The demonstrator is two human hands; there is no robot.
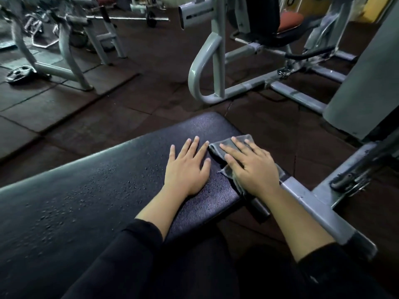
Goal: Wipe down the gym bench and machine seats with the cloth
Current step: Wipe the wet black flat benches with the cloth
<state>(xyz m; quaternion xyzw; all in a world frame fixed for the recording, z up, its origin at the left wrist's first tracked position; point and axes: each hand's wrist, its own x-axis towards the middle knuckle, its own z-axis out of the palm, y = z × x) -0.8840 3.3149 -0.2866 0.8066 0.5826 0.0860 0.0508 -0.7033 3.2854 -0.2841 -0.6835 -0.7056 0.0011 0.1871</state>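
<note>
1. Landmark: the black padded bench (pixel 108 190). It runs from the lower left toward the centre, and its far end sits just ahead of both hands
2. Far left of the bench: a weight plate (pixel 20 74) lies on the rubber floor beside a grey rack frame (pixel 71 57), well apart from the work
3. Bench pad left of the hands: speckled with droplets or bumps, can't tell which. If it's moisture, that stretch looks unwiped
4. Left hand (pixel 186 167): released, fingers straight and spread, palm flat on the pad near the bench's far end. It grasps nothing and reads as bracing
5. Cloth (pixel 233 145): grey, on the bench's right edge just right of the left hand, partly draped over the side
6. Right hand (pixel 250 162): flat on the cloth, fingers extended, pressing rather than clenching it
7. Beyond and right of the bench: a machine with an orange seat (pixel 290 19), presumably a later target
8. Risk: the cloth overhangs the edge, so a stroke to the right could drag it off onto the floor or the grey bench frame (pixel 319 203). With only flat-palm pressure, the hand may slide over the cloth or bunch it up
9. Hidden: the cloth's full extent under the palm, and the bench's near and left ends, which are cut off. Edges are blurred, light is dim
</note>
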